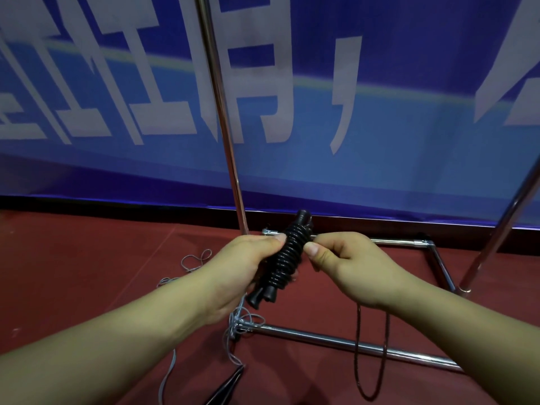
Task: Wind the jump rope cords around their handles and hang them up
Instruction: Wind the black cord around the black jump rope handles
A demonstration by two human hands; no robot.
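Seen from the head camera, a blue banner (380,127) with large white characters, cut off by the frame and too blurred to read, hangs behind a chrome rack (225,141) standing on a dark red floor (87,258). In front of the rack's upright pole, a person holds a pair of black jump rope handles (285,258) side by side, tilted with their cord ends up and away from the camera; a black cord (287,252) is wound in tight coils around most of their length. The left hand (242,276) grips the bundle from the left, fingers curled underneath and thumb pressed against the coils near the top. The right hand (347,264) pinches something small right beside the upper coils, thumb and forefinger closed together and the other fingers tucked; what it pinches cannot be made out for certain. A dark beaded cord (358,361) hangs in a loop below the right wrist. On the floor, a tangled grey cord (233,320) lies at the corner of the rack's base bar (336,340), near another black handle (228,384) at the lower edge.
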